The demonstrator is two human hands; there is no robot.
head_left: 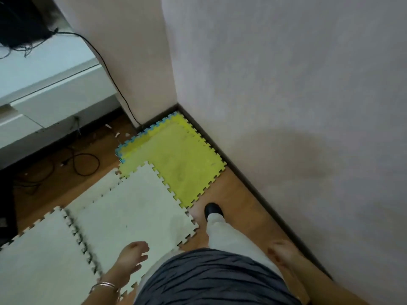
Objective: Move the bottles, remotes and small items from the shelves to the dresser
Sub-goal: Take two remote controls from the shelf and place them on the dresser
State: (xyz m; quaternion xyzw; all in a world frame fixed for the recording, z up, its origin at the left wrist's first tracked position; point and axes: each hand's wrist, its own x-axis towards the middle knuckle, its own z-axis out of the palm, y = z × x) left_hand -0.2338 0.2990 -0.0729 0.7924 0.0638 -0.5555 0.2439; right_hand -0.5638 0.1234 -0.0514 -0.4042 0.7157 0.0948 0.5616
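1. A person stands on a wooden floor (237, 208) in the corner of a room, seen from above, with a dark striped top (211, 278) filling the lower middle of the view.
2. The left hand (130, 258) hangs over a white foam mat (132, 208), fingers spread loosely apart and empty; thin bangles (105, 286) circle the wrist.
3. The right hand (282, 253) hangs near the wall (308, 84) on the other side, blurred, its fingers loosely curled with nothing seen in them.
4. One leg in pale trousers (222, 230) is forward, its dark shoe (213, 209) planted on bare floor just beside the mats.
5. A yellow foam mat (182, 157) lies in the corner against the skirting, a blue mat's edge (120, 151) showing beneath it.
6. A white cabinet (55, 95), possibly the dresser, stands at upper left, well apart from the person; a black cable (108, 67) runs down the wall beside it, and more cable coils (86, 164) lie on the floor below.
7. No bottles, remotes or small items from the task are in view, and no shelves appear.
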